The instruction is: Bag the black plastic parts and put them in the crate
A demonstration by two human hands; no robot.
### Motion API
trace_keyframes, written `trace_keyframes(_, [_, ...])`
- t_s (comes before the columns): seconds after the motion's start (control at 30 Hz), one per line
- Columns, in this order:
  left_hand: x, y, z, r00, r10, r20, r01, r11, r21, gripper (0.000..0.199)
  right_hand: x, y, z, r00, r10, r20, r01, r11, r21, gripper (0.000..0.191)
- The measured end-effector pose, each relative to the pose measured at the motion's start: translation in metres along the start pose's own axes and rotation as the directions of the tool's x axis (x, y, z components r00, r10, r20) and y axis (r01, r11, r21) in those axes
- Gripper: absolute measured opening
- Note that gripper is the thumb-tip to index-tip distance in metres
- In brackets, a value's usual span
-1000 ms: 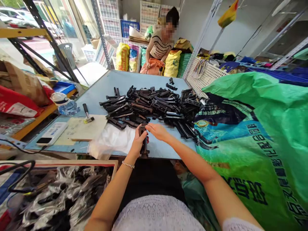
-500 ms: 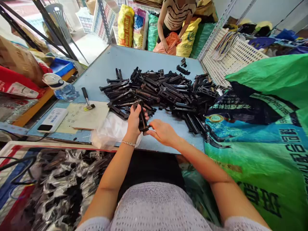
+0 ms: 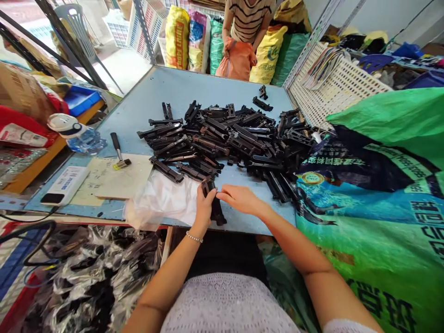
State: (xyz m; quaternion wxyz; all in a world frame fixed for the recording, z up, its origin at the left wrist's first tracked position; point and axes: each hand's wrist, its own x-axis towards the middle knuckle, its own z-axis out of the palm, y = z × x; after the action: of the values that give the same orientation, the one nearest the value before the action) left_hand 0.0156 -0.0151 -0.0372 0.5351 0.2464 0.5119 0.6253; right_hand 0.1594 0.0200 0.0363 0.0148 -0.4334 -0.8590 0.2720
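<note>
My left hand point(image 3: 204, 206) is wrapped round a black part point(image 3: 218, 213) near the front edge of the blue table point(image 3: 138, 99). The fingers of my right hand point(image 3: 237, 199) are pinched together against the upper end of that part; whether they hold something small is hidden. Beyond both hands lies a large pile of similar black parts point(image 3: 222, 134). A clear plastic bag point(image 3: 166, 199) lies flat just left of my left hand. Two black parts point(image 3: 262, 103) rest apart from the pile at the back right.
At the left are a hammer-like tool point(image 3: 117, 148) on cardboard, a white device point(image 3: 65, 185) and a water bottle point(image 3: 78, 134). A large green sack point(image 3: 374, 231) covers the right side. Across the table a person holds an orange bag point(image 3: 237, 60).
My left hand has moved down and slightly right with the black part, which is now turned differently. My right hand has shifted a little lower. The person opposite has lifted the orange bag.
</note>
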Motion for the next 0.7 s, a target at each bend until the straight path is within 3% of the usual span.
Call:
trace_keyframes(0.1, [0.006,0.007,0.004,0.999,-0.040,-0.036,0.037,0.996,-0.086,0.051,0.003,-0.010,-0.011,0.999,-0.034,0.018,0.036,0.987,-0.159,0.038])
trace_keyframes(0.23, [0.014,0.023,0.011,0.998,-0.039,-0.044,0.032,0.988,-0.152,0.056,-0.005,-0.012,0.010,0.984,-0.179,-0.011,0.174,0.967,-0.184,0.033])
trace_keyframes(0.33, [0.016,0.024,0.013,0.999,-0.019,-0.033,0.014,0.988,-0.151,0.058,-0.008,-0.005,0.026,0.972,-0.220,-0.085,0.201,0.962,-0.185,0.036])
trace_keyframes(0.47, [0.016,0.013,0.013,0.999,-0.030,-0.040,0.026,0.994,-0.106,0.057,-0.005,0.002,0.036,0.974,-0.173,-0.145,0.152,0.978,-0.142,0.035])
trace_keyframes(0.7, [0.023,0.004,0.012,0.996,0.039,-0.076,-0.042,0.998,-0.043,0.063,-0.004,0.004,0.038,0.990,-0.021,-0.143,0.018,1.000,-0.025,0.030])
